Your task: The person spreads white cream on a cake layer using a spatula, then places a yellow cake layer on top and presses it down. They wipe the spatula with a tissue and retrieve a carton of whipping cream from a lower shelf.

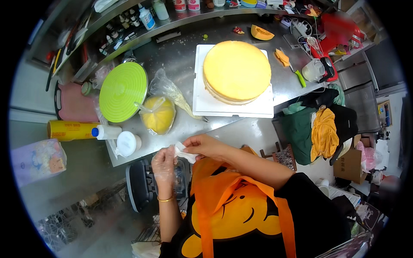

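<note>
Close to my body and just off the front edge of the worktable, both hands are on a crumpled white tissue (pixel 186 154). My right hand (pixel 206 147) pinches it between thumb and fingers. On my left hand (pixel 164 163) is what looks like a thin clear glove; its fingertips meet the tissue's left end. Beyond them a round yellow sponge cake (pixel 237 71) sits on a white square board (pixel 200 104). Left of that board lie a filled clear piping bag (pixel 176 96) with a metal tip and a tied plastic bag of something yellow (pixel 158 117).
A green cake turntable (pixel 123 92) leans at the left, near a white tub (pixel 128 144) and a blue-capped bottle (pixel 108 132). Far right are a green-handled knife (pixel 300 78), a melon wedge (pixel 262 33) and a red stand mixer (pixel 335 32). An opened bin (pixel 138 187) stands below the table edge.
</note>
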Available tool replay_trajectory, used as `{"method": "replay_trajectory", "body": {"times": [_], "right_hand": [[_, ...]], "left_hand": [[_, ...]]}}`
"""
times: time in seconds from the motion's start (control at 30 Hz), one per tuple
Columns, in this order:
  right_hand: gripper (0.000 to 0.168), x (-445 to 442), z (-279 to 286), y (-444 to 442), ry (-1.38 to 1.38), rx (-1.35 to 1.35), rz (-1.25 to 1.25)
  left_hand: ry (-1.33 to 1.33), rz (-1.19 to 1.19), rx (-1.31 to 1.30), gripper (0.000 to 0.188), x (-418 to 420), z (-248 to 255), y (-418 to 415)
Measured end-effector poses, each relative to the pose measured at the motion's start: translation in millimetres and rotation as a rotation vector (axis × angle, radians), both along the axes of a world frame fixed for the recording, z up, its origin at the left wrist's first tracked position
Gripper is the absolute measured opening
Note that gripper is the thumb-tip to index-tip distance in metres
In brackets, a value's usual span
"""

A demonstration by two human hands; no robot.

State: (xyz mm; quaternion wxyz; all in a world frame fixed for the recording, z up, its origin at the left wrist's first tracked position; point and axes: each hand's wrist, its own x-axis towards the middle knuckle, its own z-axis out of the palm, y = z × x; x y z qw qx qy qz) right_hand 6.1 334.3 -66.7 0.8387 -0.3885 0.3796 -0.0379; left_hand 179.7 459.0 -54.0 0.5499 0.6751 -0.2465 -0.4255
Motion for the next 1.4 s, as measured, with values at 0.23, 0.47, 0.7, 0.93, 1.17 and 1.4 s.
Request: {"method": "replay_trajectory", "body": {"times": [0.23, 0.47, 0.7, 0.93, 1.17, 1.4], "right_hand": [[0.028, -98, 10, -8, -0.072, -0.287, 0.174], [0.021, -219, 9, 5, -0.132, -0.472, -0.261], [0.018, -297, 12, 26, -0.065, -0.769, -0.382], [0.014, -310, 19, 44, -0.155, -0.406, -0.393], [0.010, -315, 24, 53, -0.230, -0.462, -0.185], [0.021, -280, 9, 59, -0.165, -0.344, -0.168]], "left_hand": [[0.053, -0.052, -0.008, 0.012, -81, 21, -3], [0.461, 0.015, -0.028, 0.032, -196, 50, -24], [0.449, -0.063, 0.006, 0.012, -302, 27, -21], [0.219, 0.022, -0.058, 0.018, -349, 22, 7], [0.884, -0.005, -0.138, 0.027, -325, 30, 27], [0.365, 0.056, -0.079, 0.012, -301, 26, 45]]}}
